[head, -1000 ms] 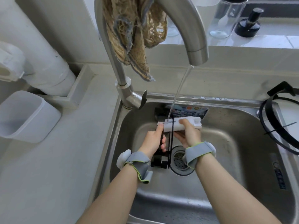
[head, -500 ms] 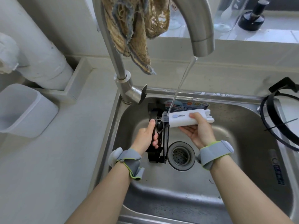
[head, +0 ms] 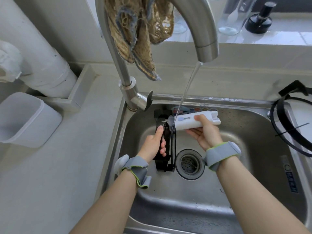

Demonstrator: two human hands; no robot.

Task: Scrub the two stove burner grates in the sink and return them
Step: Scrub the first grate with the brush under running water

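A black grate (head: pixel 164 163) stands on edge in the steel sink (head: pixel 253 132), just left of the drain (head: pixel 190 163). The left hand (head: pixel 154 144) grips its side, fingers curled round the frame and thumb pointing up along it. The right hand (head: pixel 206 135), palm turned up, holds a white brush (head: pixel 197 121) level, thumb on top, its bristles against the grate's upper part. A thin stream of water from the tap (head: pixel 204 39) lands at the brush head. A second grate (head: pixel 293 87) rests on the sink's right rim. Both forearms reach in from below, each wearing a grey wristband. A cloth (head: pixel 138 31) hangs over the tap.
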